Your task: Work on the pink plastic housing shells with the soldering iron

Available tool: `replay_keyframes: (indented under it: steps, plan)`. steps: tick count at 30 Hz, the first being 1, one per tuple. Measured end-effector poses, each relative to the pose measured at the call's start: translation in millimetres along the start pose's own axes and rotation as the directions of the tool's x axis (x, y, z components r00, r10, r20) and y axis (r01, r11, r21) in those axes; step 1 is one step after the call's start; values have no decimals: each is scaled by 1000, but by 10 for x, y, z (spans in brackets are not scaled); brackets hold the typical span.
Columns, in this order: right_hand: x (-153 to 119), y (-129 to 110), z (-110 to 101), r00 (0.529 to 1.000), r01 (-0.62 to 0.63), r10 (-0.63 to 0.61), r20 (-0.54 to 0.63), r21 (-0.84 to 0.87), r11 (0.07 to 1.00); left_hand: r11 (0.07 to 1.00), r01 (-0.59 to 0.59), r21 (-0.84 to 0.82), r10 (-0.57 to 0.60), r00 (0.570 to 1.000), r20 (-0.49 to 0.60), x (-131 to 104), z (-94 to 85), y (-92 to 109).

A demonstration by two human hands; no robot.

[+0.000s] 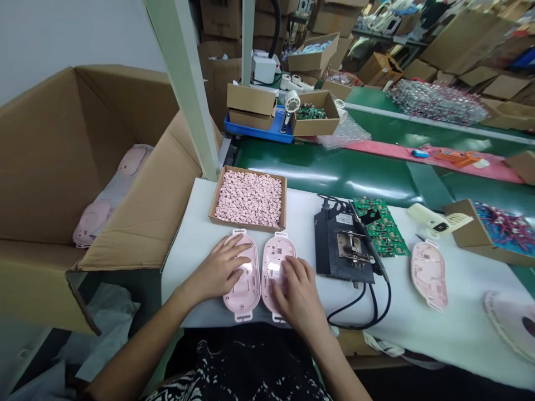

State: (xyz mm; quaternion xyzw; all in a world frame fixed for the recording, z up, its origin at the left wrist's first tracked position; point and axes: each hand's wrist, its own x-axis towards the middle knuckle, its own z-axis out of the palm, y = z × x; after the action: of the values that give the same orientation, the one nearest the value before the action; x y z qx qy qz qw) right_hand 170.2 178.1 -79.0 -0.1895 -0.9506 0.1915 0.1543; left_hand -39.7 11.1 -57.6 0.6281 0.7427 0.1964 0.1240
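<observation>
Just below the tray of pink pieces (249, 198), your left hand (218, 271) lies flat, fingers spread, on one pink shell (243, 289), your right hand (297, 292) likewise open-fingered on the other pink shell (276, 257).

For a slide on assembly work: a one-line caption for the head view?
Both hands, left hand and right hand, rest on two pink shells beside a box of pink parts.

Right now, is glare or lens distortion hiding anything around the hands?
Head view: glare patches whiten the two pink shells under the left hand and right hand; the green belt shines too; wide-angle bending curves the frame edges, centre stays sharp.
</observation>
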Motion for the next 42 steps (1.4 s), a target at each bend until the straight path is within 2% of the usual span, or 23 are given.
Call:
replay_keyframes:
  steps: [5,11,16,24,27,29,31,33,36,39,42]
  plan:
    - [98,-16,108,999,16,-13,-42,66,998,998,39,-49,-40,999,-25,1,58,57]
    - [255,-6,223,996,-15,22,-86,85,996,994,83,-67,-87,994,-70,154,78,-50]
    - [440,-25,255,995,-2,12,-102,93,996,994,74,-87,-78,996,-50,245,-18,-157]
    - [705,-99,328,996,17,-13,-86,45,999,996,4,-93,-8,999,-40,353,-218,-473]
    - [672,-108,220,998,57,-57,-13,-3,998,996,-12,-85,4,995,-95,280,-219,-485]
    - [680,-99,33,994,104,-103,30,-22,994,997,-26,-78,12,984,-176,218,-256,-437]
    - [809,-82,-220,991,128,-127,46,-22,992,998,-19,-66,1,962,-271,224,-362,-369]
    - [1104,-59,-469,988,134,-131,80,-35,990,999,25,-44,-38,944,-327,367,-527,-305]
    - [1762,-6,-678,969,178,-155,193,-104,979,994,112,21,-101,954,-283,846,-768,-259]
    - [2351,36,-636,936,227,-163,312,-181,957,977,194,94,-176,970,-166,1401,-851,-295]
    - [2627,28,-518,906,251,-130,402,-266,931,943,294,153,-285,955,-78,1738,-800,-377]
